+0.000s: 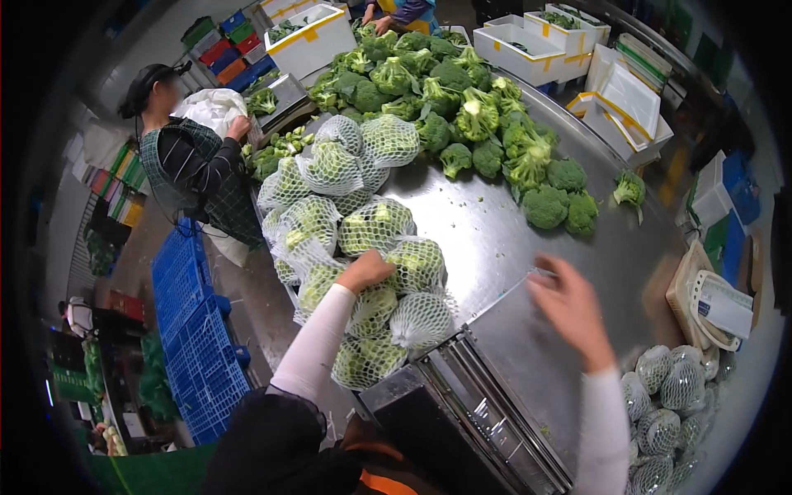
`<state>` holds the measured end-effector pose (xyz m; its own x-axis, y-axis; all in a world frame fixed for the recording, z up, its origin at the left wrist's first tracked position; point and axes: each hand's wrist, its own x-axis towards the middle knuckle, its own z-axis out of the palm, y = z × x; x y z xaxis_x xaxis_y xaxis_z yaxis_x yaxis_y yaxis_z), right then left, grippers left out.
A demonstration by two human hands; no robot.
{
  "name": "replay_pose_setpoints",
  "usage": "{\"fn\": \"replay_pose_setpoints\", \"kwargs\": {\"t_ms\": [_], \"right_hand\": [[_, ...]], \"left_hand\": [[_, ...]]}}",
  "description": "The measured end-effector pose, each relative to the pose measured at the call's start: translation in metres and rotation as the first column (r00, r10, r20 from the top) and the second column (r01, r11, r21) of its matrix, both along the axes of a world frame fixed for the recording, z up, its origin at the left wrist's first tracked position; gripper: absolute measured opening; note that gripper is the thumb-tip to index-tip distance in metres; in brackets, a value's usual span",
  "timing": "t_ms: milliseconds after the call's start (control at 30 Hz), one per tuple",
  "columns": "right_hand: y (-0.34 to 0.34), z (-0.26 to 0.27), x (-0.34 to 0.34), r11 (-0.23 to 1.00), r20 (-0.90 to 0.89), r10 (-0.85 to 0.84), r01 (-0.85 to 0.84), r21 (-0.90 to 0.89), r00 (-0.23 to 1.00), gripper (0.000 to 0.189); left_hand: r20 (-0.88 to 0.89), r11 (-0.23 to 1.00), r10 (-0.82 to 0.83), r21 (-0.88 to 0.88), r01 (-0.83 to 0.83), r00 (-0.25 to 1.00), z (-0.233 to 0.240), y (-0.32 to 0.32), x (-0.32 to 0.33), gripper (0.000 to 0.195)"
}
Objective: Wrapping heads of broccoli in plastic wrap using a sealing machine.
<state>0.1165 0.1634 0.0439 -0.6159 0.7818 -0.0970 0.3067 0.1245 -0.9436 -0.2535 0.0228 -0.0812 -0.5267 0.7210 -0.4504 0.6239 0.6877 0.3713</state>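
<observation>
My left hand (370, 271) is curled against a broccoli head in a white foam net (417, 265) and appears to grip it; the fingertips are hidden. Around that hand, more netted broccoli heads (377, 226) are piled along the left side of the steel table (458, 213). My right hand (566, 306) is blurred, fingers apart, with nothing visible in it. It hovers over a flat metal plate (526, 346) beside a machine with long metal rollers (489, 408). Bare broccoli heads (433, 93) form a large heap across the far side of the table.
A co-worker (185, 154) stands at the left by a white bag (213, 111); another person's hands (377, 21) work behind the heap. White foam boxes (520, 52) stand beyond the table. Shiny netted heads (671, 396) and a plastic basket (687, 297) are at right; blue pallets (192, 334) at left.
</observation>
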Motion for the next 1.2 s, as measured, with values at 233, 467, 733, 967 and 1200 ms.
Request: {"fn": "replay_pose_setpoints", "kwargs": {"t_ms": [233, 467, 733, 967, 1200], "right_hand": [[0.01, -0.203, -0.234, 0.836, 0.21, 0.115, 0.02, -0.549, 0.971, 0.079], [-0.015, -0.097, -0.211, 0.984, 0.254, -0.157, 0.172, -0.037, 0.954, 0.085], [0.013, 0.111, 0.041, 0.957, 0.219, -0.118, 0.052, 0.286, 0.968, 0.078], [-0.048, 0.004, 0.217, 0.946, 0.646, -0.251, 0.323, 0.007, 0.721, 0.063], [-0.159, 0.012, 0.262, 0.612, 0.206, -0.779, 0.79, 0.039, 0.593, 0.057]], "left_hand": [[0.268, 0.617, 0.656, 0.349, -0.705, 0.706, -0.109, 0.004, -0.026, 0.056], [0.592, 0.352, 0.433, 0.583, -0.732, 0.68, -0.018, -0.017, 0.025, 0.045], [0.92, 0.845, -0.231, 0.351, -0.403, 0.318, 0.139, -0.012, 0.221, 0.047], [0.925, 0.942, -0.325, 0.334, -0.017, 0.196, 0.076, -0.04, 0.372, 0.042], [0.586, 0.829, -0.525, 0.514, 0.218, 0.617, 0.093, -0.052, 0.295, 0.053]]}}
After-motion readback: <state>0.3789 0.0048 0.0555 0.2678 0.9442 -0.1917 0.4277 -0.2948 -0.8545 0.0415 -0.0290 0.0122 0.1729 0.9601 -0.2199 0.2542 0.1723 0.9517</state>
